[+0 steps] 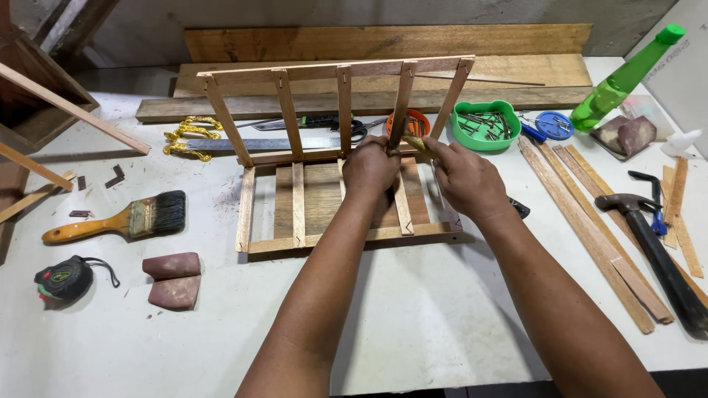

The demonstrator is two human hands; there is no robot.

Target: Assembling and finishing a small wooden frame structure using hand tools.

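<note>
A slatted wooden frame (295, 199) lies flat on the white table, and a second slatted frame (335, 74) stands upright along its far edge. My left hand (370, 168) is closed around the lower part of one upright slat (403, 103). Just to its right, my right hand (463, 177) pinches a small yellowish tool (417, 142) against the base of that slat. What the tool's tip touches is hidden by my fingers.
A paintbrush (118, 221), tape measure (65, 280) and two sanding pads (174, 278) lie at left. At right are a hammer (656, 254), loose wood strips (590, 228), a green tray of nails (485, 125) and a green bottle (627, 77). Planks (383, 44) lie behind.
</note>
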